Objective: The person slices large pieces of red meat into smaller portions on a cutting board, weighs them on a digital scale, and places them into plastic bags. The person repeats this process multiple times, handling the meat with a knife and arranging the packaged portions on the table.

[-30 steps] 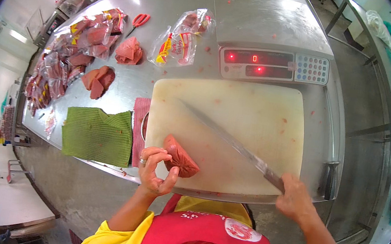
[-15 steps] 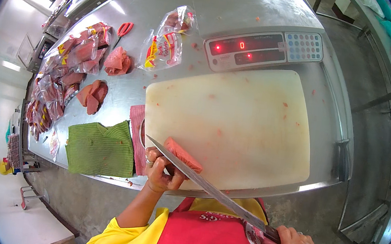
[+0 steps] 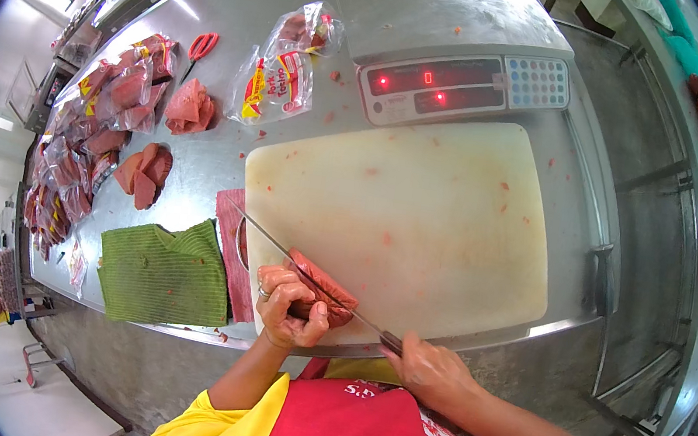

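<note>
My right hand grips the dark handle of a long kitchen knife at the board's near edge. The knife's thin blade slants up and left across a reddish block of meat, whose surface shows on both sides of it. My left hand curls round the near side of the meat, fingertips close to the blade. Under them is a white cutting board, with small meat scraps scattered on it. How deep the blade sits in the meat I cannot tell.
A lit digital scale adjoins the board's far edge. To the left lie a green ribbed cloth, a pink cloth, two meat-slice piles, red-handled scissors, several bagged meats and an opened plastic bag.
My right hand has moved up and left with the knife, from beside the apron to the board's near edge. The blade now lies across the meat; my left hand stays on it.
</note>
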Action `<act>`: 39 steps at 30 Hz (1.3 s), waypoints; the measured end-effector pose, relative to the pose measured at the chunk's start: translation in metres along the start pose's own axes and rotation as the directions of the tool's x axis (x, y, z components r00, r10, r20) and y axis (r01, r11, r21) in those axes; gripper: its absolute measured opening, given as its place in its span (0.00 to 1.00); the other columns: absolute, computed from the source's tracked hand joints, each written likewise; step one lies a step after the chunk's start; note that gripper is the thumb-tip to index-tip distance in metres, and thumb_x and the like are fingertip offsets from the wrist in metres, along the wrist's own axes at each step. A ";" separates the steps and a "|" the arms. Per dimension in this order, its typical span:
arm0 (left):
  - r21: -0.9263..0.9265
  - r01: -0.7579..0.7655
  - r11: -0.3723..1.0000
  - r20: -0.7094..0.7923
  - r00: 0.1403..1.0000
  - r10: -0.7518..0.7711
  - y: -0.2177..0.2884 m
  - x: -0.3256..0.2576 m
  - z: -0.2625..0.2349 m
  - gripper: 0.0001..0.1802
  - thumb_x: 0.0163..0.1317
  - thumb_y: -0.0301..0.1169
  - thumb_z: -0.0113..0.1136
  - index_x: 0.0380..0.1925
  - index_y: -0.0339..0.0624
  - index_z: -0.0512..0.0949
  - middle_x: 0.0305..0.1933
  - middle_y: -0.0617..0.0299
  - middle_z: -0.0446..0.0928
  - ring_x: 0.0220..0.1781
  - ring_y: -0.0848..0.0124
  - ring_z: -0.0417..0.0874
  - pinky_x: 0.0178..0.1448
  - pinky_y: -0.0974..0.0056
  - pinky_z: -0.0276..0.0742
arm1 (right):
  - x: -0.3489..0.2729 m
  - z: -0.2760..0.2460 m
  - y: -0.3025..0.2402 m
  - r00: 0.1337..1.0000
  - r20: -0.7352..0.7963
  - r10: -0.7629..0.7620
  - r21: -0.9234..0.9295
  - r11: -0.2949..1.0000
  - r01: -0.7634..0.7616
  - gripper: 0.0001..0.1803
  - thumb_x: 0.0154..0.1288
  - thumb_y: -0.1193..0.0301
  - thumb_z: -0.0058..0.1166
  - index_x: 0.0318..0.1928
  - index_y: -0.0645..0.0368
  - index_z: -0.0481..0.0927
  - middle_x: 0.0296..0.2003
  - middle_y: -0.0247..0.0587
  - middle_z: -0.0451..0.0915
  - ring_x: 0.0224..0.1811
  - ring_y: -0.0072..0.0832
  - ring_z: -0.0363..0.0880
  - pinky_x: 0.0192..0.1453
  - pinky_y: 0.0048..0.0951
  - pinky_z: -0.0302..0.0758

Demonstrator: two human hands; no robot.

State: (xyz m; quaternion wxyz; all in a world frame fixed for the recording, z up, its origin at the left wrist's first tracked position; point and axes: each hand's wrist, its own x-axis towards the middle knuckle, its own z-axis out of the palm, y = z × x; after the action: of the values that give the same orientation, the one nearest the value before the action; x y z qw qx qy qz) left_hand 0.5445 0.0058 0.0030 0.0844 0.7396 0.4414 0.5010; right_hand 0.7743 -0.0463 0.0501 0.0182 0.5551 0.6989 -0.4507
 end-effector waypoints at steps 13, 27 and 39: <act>0.068 0.033 0.997 -0.047 0.998 -0.030 -0.001 -0.012 -0.007 0.10 0.43 0.30 0.59 0.27 0.40 0.71 0.31 0.56 0.70 0.36 0.63 0.68 0.43 0.61 0.64 | -0.086 -0.073 -0.016 0.988 0.075 0.138 -0.074 0.988 -0.133 0.26 0.67 0.48 0.45 0.34 0.63 0.70 0.25 0.60 0.79 0.27 0.58 0.78 0.32 0.52 0.76; 0.008 0.030 1.000 -0.083 0.996 -0.029 -0.004 -0.013 -0.001 0.10 0.46 0.33 0.58 0.26 0.41 0.70 0.32 0.56 0.70 0.35 0.63 0.68 0.42 0.60 0.64 | -0.105 -0.059 -0.011 0.962 0.137 0.238 -0.180 0.960 -0.212 0.25 0.66 0.50 0.47 0.32 0.63 0.68 0.23 0.58 0.78 0.25 0.58 0.78 0.31 0.52 0.76; -0.154 0.120 0.981 -0.114 0.984 -0.138 -0.001 -0.011 -0.004 0.08 0.46 0.29 0.57 0.26 0.40 0.71 0.31 0.57 0.68 0.35 0.65 0.67 0.43 0.63 0.64 | 0.024 0.002 -0.004 0.997 0.040 -0.059 0.199 0.979 0.050 0.24 0.71 0.52 0.43 0.31 0.64 0.69 0.21 0.53 0.78 0.20 0.46 0.79 0.23 0.42 0.73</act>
State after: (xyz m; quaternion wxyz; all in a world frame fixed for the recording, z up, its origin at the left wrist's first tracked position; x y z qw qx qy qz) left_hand 0.5398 -0.0031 -0.0031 0.1431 0.6685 0.4551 0.5705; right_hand 0.7613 -0.0297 0.0388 -0.0337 0.5245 0.6648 -0.5309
